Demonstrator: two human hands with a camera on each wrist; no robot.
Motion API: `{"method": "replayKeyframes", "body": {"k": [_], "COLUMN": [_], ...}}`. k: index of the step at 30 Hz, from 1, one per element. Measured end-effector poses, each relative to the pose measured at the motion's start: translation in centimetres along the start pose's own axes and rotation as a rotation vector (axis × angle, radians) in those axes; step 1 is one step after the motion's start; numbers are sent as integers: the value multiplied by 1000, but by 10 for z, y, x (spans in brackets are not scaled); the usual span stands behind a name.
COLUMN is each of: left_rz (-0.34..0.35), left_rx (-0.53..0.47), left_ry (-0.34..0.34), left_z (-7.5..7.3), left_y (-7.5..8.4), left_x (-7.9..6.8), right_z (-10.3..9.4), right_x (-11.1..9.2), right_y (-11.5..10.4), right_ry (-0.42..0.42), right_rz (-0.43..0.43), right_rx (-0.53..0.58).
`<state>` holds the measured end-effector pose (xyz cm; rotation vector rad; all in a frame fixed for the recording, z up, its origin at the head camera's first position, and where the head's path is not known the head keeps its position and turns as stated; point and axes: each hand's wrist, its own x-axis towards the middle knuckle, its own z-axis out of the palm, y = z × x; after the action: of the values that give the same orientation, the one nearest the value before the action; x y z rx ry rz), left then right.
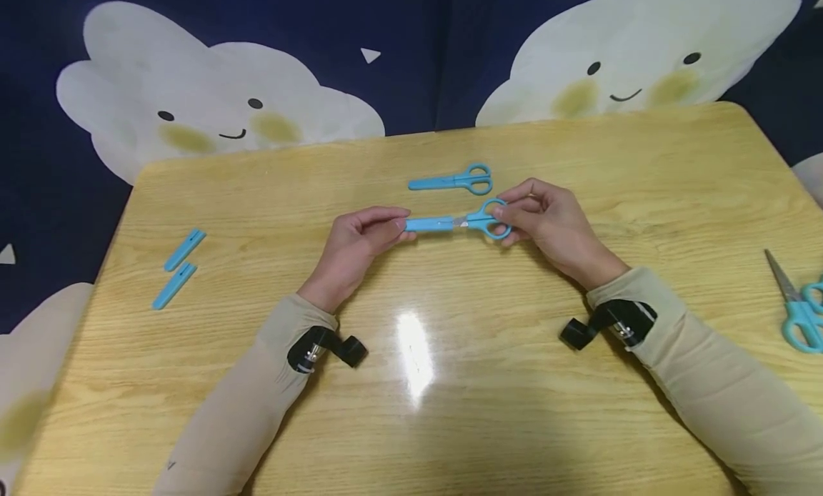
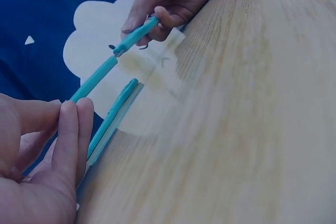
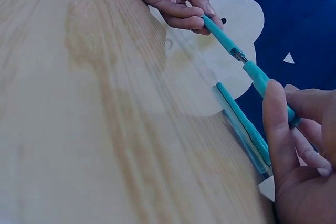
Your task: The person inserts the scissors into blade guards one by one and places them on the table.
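My left hand (image 1: 360, 247) pinches the closed end of a blue scissors sheath (image 1: 429, 224) between thumb and fingers. A pair of blue-handled scissors (image 1: 479, 221) is held by its finger loops in my right hand (image 1: 551, 221). Its blades sit mostly inside the sheath, and a short stretch of metal shows between the sheath mouth and the handles. In both wrist views the sheath (image 2: 95, 80) and the scissors handle (image 3: 257, 77) line up end to end, raised above the table.
A second pair of sheathed blue scissors (image 1: 450, 181) lies just beyond the hands. Two loose blue sheaths (image 1: 174, 286) rest on the left of the wooden table (image 1: 489, 424). Unsheathed scissors (image 1: 800, 311) lie at the right edge, blades pointing away.
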<state>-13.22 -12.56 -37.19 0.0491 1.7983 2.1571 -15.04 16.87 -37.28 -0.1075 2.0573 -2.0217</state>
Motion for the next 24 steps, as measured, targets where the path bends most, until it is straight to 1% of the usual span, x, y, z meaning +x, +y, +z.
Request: {"method": "replayKeyframes", "body": {"k": [5, 11, 24], "left_rz": [14, 7, -7], "left_rx": [14, 1, 1], "left_ry": [-8, -9, -6], "left_z": [-3, -6, -6], "left_y": [2, 2, 3], "left_x": [-1, -2, -1], "right_z": [1, 4, 3], "right_x": [1, 2, 2], "right_y": [-1, -2, -1], "right_ry": [-9, -18, -25], "right_rz": [-11, -19, -22], "right_rx": [-4, -17, -36]}}
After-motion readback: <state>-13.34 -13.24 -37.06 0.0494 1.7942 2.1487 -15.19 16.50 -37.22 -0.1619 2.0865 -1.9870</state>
